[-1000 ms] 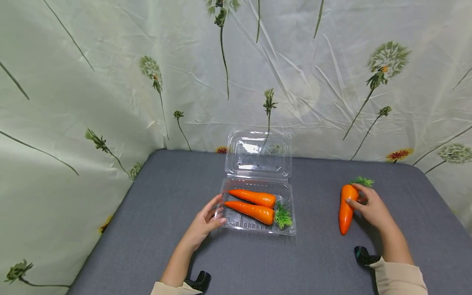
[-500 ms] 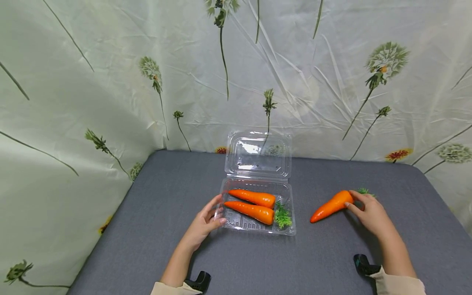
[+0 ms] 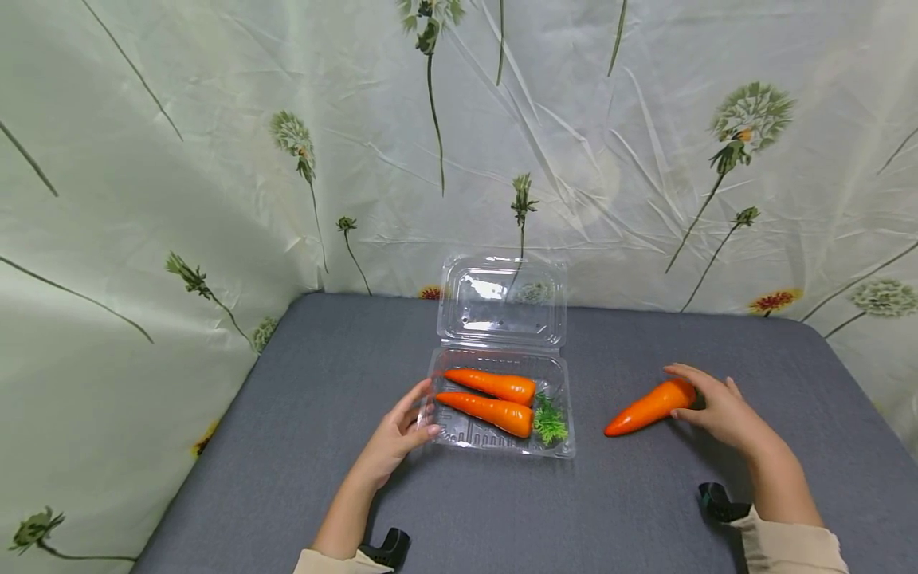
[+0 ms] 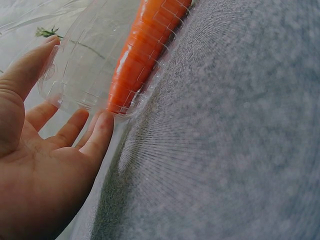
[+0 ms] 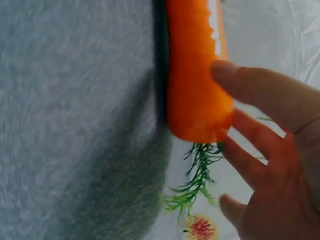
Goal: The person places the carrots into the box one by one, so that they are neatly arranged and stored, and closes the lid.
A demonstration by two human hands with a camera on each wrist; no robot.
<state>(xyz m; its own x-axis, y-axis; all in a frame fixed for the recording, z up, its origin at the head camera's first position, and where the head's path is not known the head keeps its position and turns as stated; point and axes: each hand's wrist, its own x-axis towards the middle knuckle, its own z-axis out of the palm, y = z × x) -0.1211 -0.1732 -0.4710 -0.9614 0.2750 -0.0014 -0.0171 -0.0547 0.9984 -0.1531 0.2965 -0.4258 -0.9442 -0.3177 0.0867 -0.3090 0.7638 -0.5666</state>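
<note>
Two orange carrots (image 3: 488, 412) lie side by side in the base of a clear plastic clamshell box (image 3: 462, 433), tips to the left and leafy green tops (image 3: 550, 422) to the right. My left hand (image 3: 396, 437) touches the box's left side with fingers and thumb extended; the left wrist view has them against the clear wall (image 4: 75, 92). A third carrot (image 3: 649, 408) lies on the table right of the box, tip toward the lower left. Around its thick end, my right hand (image 3: 726, 416) is loosely spread, the index finger apart from it. Its leaves (image 5: 200, 185) show in the right wrist view.
The box's hinged lid (image 3: 502, 307) stands raised at the back, near the flower-printed curtain (image 3: 387, 159). A grey cloth (image 3: 287, 446) covers the table. Black wrist cameras (image 3: 720, 502) sit at both sleeves.
My right hand has swung the third carrot from nearly upright in view to a slant with its tip leftward, then loosened its fingers around it. The left hand and box have stayed put.
</note>
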